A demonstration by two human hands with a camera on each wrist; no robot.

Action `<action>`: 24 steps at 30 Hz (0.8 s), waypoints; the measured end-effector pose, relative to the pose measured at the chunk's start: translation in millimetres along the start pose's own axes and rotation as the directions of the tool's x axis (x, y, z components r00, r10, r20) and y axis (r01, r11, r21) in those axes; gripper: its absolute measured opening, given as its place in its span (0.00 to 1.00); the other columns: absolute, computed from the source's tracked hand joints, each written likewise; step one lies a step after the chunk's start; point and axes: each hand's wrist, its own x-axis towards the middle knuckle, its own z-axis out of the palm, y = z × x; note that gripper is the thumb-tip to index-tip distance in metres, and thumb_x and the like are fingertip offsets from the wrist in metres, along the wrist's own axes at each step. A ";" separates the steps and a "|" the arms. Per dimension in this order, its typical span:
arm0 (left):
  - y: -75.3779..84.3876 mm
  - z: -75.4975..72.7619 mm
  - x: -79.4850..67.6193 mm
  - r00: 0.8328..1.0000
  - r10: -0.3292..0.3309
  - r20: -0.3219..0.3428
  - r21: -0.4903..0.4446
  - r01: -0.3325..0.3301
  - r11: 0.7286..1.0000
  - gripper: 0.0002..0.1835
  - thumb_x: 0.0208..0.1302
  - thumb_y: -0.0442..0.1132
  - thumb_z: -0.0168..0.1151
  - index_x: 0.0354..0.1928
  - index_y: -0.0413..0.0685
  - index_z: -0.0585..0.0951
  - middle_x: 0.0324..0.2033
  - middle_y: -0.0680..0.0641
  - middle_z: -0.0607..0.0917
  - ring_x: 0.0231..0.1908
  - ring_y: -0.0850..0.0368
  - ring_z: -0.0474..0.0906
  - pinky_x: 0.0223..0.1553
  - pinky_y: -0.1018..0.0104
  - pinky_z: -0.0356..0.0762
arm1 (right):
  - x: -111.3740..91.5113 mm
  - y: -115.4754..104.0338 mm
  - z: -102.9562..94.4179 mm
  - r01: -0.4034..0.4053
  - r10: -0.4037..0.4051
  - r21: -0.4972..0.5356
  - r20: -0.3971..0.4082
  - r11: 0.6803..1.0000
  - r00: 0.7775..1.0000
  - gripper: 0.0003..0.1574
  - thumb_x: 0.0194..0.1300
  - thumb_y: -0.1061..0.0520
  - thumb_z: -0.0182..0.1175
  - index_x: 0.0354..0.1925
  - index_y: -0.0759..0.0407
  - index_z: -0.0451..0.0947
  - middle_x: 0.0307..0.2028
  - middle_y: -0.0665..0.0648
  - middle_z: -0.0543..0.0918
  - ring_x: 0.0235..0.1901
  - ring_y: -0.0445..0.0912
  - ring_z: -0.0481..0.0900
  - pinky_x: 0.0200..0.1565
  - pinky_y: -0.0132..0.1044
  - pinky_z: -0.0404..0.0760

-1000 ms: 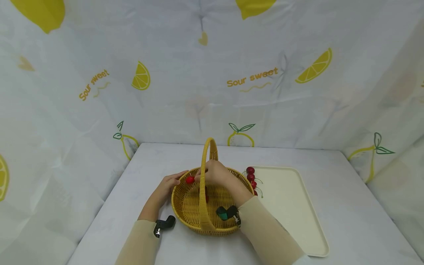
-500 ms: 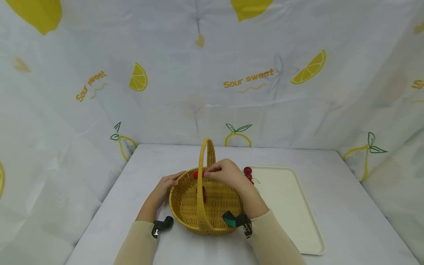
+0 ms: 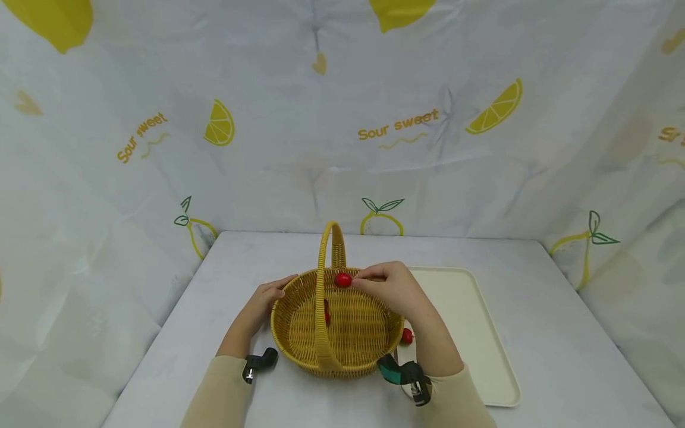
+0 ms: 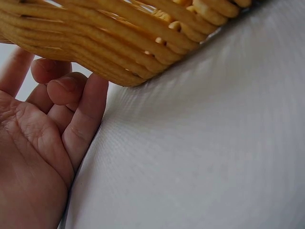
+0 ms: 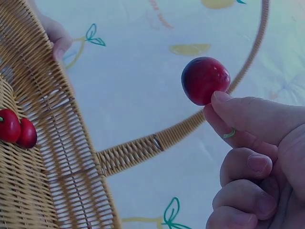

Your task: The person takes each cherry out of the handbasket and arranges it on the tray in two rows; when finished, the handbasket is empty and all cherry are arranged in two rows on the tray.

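Head view: the right hand (image 3: 393, 286) pinches a glossy, roundish red cherry (image 3: 343, 280) between thumb and forefinger, over an oval, golden-brown woven basket (image 3: 355, 328). The cherry's slightly longer axis lies left-right, stem end toward the fingers. The left hand (image 3: 262, 302) grips the basket's left rim, fingers bent.

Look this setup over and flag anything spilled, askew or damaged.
Nothing stands out: the basket stands upright, the two cherries visible in it look intact, the held cherry looks whole in the right grip, and the tray lies flat.
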 end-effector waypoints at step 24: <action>8.0 2.6 -4.6 1.000 -0.007 0.002 0.013 0.007 1.000 0.34 0.59 0.39 0.51 0.72 0.52 0.76 0.69 0.47 0.76 0.73 0.45 0.63 0.72 0.44 0.52 | -76.6 78.2 -55.0 -0.187 0.186 0.009 -0.163 0.982 0.969 0.17 0.66 0.47 0.69 0.46 0.57 0.90 0.44 0.53 0.89 0.50 0.49 0.81 0.54 0.56 0.77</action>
